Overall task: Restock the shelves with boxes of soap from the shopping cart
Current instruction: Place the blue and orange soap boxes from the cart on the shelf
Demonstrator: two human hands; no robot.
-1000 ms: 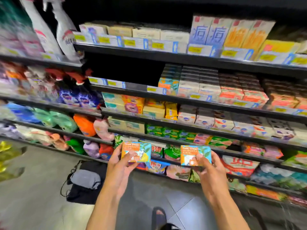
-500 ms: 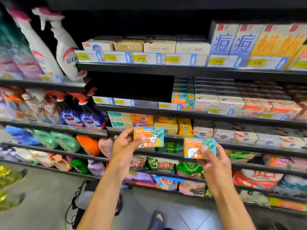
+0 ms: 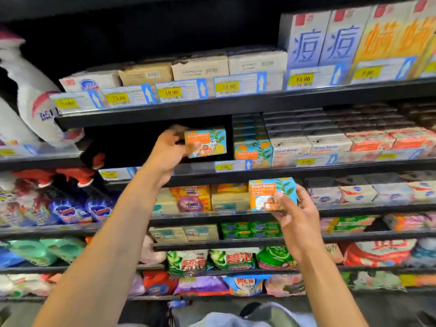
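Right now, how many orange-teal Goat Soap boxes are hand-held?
2. One box in the left hand at the shelf gap; the other box in the right hand, lower. Shelf stack excluded.

Left hand holds soap box at second shelf, just left of stack of same boxes. Right hand holds second soap box lower, before third shelf.
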